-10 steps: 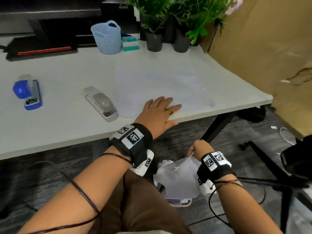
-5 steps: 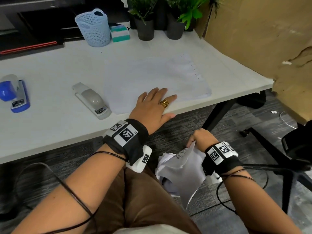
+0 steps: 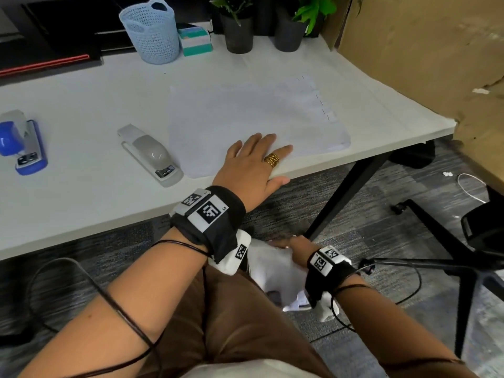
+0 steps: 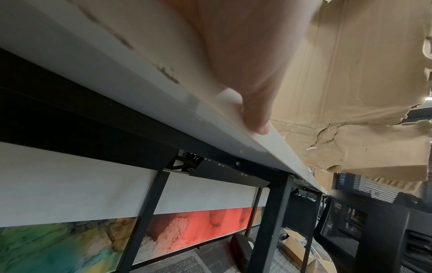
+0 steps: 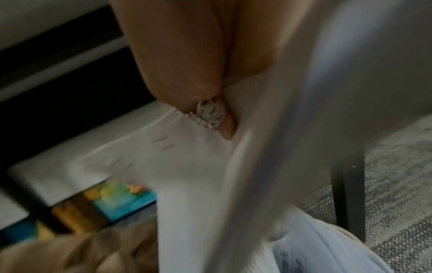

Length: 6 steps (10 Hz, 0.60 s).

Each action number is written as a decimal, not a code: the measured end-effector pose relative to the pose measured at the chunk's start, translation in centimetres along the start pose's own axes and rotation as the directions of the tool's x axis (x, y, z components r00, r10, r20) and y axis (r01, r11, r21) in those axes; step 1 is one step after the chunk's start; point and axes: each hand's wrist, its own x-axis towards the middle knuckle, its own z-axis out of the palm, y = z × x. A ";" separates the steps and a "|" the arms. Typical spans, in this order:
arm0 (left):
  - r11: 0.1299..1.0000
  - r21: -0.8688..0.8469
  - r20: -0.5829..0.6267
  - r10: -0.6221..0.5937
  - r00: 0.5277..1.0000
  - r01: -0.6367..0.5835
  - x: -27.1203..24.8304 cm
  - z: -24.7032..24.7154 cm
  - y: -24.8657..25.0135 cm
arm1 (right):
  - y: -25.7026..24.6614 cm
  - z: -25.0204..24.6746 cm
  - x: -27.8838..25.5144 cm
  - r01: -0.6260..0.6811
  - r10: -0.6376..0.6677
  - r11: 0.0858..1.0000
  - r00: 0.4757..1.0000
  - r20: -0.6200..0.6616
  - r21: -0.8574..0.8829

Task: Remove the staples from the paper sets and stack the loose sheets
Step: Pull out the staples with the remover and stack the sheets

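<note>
We see the left hand (image 3: 252, 166) lying flat, fingers straight, on the near edge of the spread stack of loose sheets (image 3: 245, 118), which covers the right part of the table (image 3: 95, 208) almost to its near edge. From the left wrist camera the thumb (image 4: 254, 110) hooks over that table edge. The right hand (image 3: 296, 248) is down below the table edge, beside the knee, its fingers closed on a stapled paper set (image 5: 187, 166); the right wrist view, though blurred, shows two staples (image 5: 163, 142) just beside the pinching fingertips. More printed sheets sit in a white container (image 3: 297, 305) on the floor under that hand; we cannot tell what kind of container it is.

Toward the far edge stands a pale blue mesh basket (image 3: 152, 31); its contents are hidden from us. Next to it lies a teal and white box (image 3: 195, 40), then two dark pots (image 3: 238, 36) holding green plants. A grey stapler (image 3: 151, 155) lies just left of the sheets, and a blue stapler (image 3: 23, 143) sits at the left edge.
</note>
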 end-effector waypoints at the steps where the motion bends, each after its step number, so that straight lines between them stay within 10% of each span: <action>1: 1.000 0.000 0.001 0.001 1.000 -0.001 0.0 0.0 0.0 | 0.3 -2.2 -0.8 -0.012 0.032 0.984 0.993 -0.112 0.179; 4: 1.000 -0.003 0.004 -0.006 1.000 0.006 0.0 0.0 0.1 | 3.2 -3.9 -3.0 -0.259 0.374 0.740 0.925 -0.060 0.620; 6: 1.000 -0.002 -0.003 -0.003 1.000 0.003 0.0 0.1 0.1 | 3.4 -1.6 -1.8 -0.518 0.544 0.832 0.832 -0.111 0.199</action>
